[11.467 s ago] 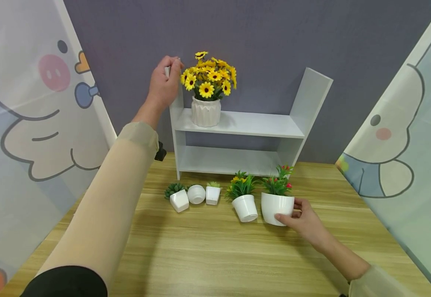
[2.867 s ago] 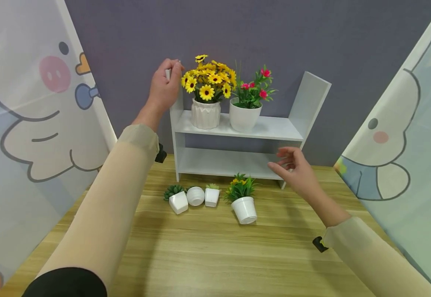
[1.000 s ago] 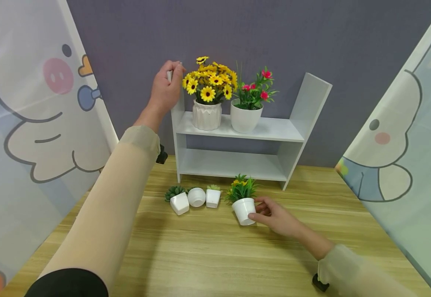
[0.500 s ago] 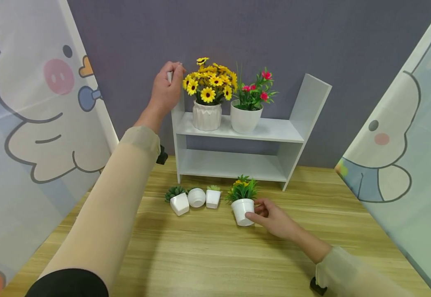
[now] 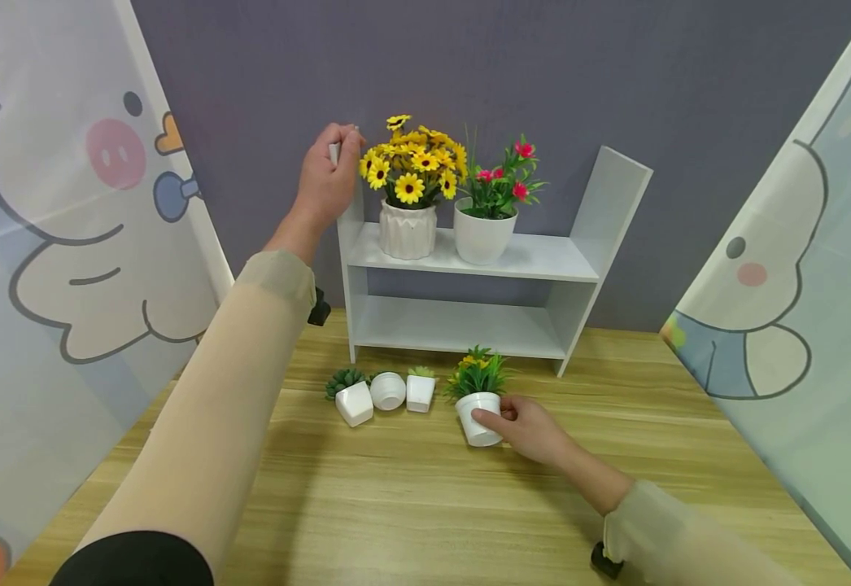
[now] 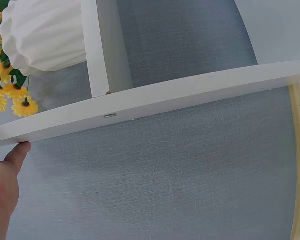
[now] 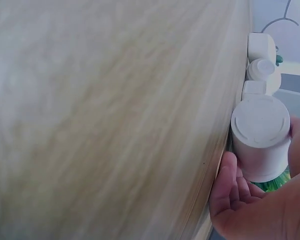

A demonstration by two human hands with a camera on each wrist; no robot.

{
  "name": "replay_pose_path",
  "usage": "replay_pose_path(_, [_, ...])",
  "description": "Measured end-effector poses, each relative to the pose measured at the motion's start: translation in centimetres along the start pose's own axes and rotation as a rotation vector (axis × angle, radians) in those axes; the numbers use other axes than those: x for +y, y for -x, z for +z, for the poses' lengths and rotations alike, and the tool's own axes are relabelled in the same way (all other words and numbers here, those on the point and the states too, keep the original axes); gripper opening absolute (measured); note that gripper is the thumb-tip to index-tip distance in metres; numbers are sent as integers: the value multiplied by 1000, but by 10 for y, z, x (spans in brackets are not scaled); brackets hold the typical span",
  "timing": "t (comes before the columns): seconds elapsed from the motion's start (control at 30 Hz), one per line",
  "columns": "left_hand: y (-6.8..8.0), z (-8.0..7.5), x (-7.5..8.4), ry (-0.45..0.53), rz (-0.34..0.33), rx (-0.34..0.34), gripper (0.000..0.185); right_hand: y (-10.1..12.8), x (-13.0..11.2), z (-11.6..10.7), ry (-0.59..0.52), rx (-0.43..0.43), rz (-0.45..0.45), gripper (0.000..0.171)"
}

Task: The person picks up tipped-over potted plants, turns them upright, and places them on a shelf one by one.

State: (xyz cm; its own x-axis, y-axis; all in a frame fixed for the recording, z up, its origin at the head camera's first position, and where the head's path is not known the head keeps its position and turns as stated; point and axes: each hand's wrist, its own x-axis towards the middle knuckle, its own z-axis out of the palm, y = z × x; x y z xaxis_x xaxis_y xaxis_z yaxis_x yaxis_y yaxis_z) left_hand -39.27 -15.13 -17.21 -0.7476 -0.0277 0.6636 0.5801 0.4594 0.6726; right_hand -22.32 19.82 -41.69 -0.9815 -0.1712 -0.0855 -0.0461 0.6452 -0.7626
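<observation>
Two hands busy here. The right hand [image 5: 524, 423] is wrapped around the small white pot [image 5: 478, 417] with the yellow-flowered green plant, fingers curled round its side wall. That pot lies tipped on the wooden table [image 5: 425, 505], at about 6 o'clock from the white shelf unit [image 5: 469, 260], just in front of its bottom level. In the right wrist view you see the pot's flat base [image 7: 260, 122] facing the camera with the fingers [image 7: 230, 185] cupped beside it.

The left hand [image 5: 329, 175] is up at 11 o'clock, clamped on the top of the shelf's left upright, thumb [image 6: 17, 152] touching the panel edge.

Handling-wise, my guess: the pot looks like light, smooth plastic, stiff enough to squeeze, a bit slippery. The foliage is soft and floppy, so grab the pot wall, not the leaves. A grip round the middle of the body seems right.

On the upper shelf stand a ribbed vase of yellow daisies [image 5: 408, 195] and a pot with red flowers [image 5: 486, 220], side by side and close. Three tiny white pots [image 5: 387, 392] lie at 9 o'clock from the held one, near but apart.
</observation>
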Motion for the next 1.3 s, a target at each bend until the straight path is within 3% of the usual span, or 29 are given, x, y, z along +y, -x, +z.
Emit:
replay_pose_path(0.23, [0,-1,1,-4,-1,-2,49,2,-3,0,-146,-39,24,53])
replay_pose_path(0.8, [-1,0,0,1,-6,0,48,10,-2,-2,-261,-24,21,56])
replay_pose_path(1.07, [0,-1,0,3,-9,-4,50,12,1,-5,-264,-22,10,69])
replay_pose_path(1.3, [0,-1,0,5,8,3,48,15,1,-6,-228,-2,-17,65])
